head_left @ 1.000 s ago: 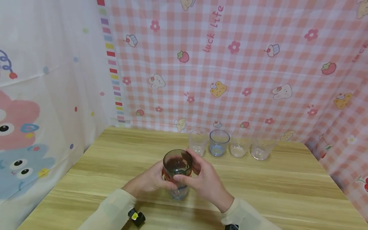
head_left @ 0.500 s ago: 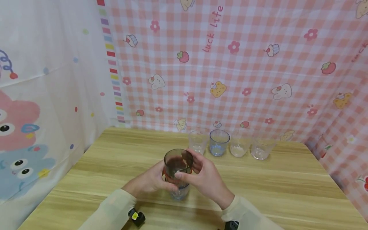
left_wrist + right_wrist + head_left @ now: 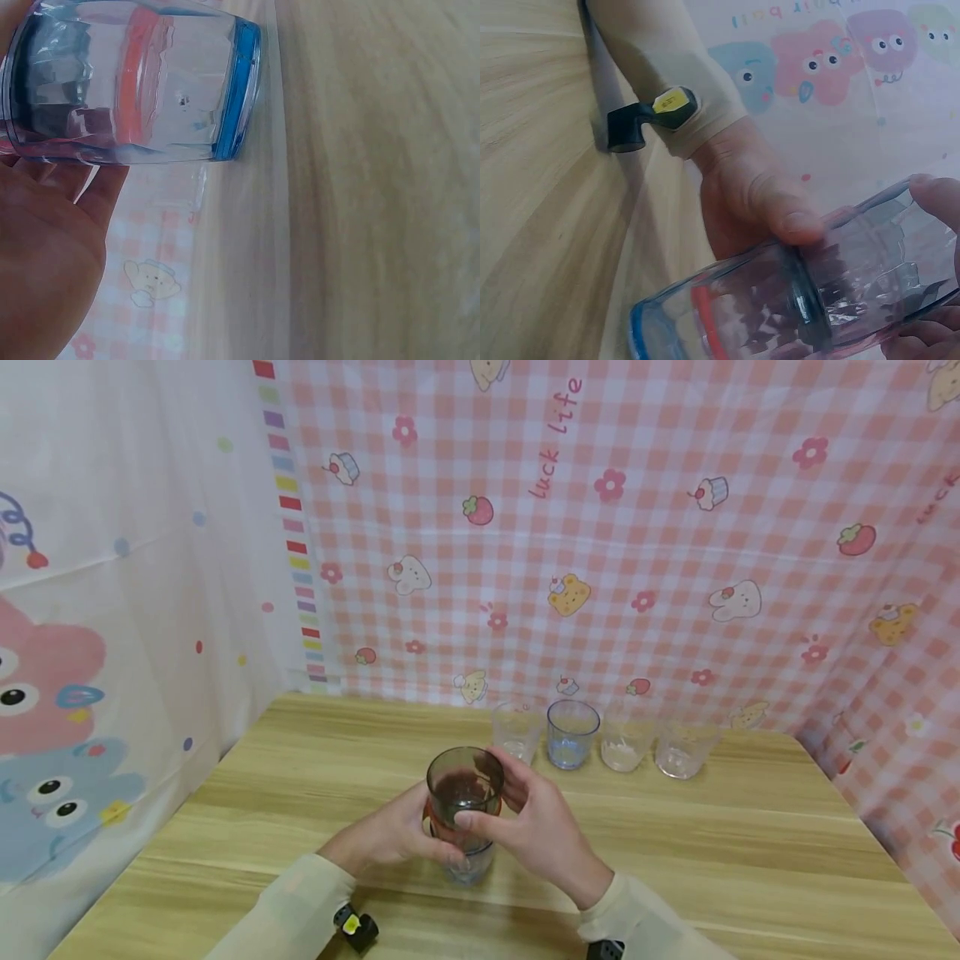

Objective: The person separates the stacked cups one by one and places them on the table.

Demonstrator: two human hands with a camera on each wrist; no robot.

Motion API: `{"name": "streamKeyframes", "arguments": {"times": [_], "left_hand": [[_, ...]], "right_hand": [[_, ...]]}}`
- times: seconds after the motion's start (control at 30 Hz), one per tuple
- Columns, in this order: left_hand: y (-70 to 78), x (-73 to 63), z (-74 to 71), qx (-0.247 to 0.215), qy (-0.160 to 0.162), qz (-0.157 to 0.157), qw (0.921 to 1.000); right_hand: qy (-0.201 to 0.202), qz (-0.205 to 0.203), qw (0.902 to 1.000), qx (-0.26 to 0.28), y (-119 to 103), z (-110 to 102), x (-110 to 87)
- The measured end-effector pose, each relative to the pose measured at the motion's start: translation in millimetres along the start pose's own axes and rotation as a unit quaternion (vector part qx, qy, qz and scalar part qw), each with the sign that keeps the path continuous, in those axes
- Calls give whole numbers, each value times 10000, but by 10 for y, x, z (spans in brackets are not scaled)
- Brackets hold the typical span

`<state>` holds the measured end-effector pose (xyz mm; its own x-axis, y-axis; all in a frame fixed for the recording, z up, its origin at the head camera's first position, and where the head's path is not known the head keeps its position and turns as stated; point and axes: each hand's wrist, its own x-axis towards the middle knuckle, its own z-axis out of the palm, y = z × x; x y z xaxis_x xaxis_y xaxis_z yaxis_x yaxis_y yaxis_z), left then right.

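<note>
— Gingham backdrop, pink; table, wood-grain. Held item?
— Glass stack, one, between both hands; smoky glass uppermost.
— Fingers?
— Left hand, nine o'clock, right hand, three: fingers and thumbs curled round it.
— Remainder?
— Tumblers, four, in a row, two o'clock from the stack.

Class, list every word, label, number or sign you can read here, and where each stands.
"luck life": checked cloth, head view.
"luck": same cloth, far right, faint.
White cloth, right wrist view: upside-down lettering, too blurred to read surely.
Yellow label on the wrist device: too small to read.
Stacked glasses: no readable text.
</note>
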<state>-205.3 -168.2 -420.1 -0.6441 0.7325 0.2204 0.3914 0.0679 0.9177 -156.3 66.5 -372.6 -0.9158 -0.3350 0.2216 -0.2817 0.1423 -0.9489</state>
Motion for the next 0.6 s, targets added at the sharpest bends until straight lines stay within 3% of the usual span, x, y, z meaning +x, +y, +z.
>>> {"name": "streamKeyframes", "arguments": {"times": [0.13, 0.4, 0.6], "left_hand": [[-2, -10, -1, -71, -26, -138, 9999], [-3, 4, 5, -374, -92, -104, 9992], [10, -5, -2, -91, -26, -243, 9997]], "right_hand": [[115, -153, 9998, -107, -64, -19, -9], [95, -536, 9984, -154, -174, -61, -16], [112, -882, 9958, -200, -273, -114, -22]]}}
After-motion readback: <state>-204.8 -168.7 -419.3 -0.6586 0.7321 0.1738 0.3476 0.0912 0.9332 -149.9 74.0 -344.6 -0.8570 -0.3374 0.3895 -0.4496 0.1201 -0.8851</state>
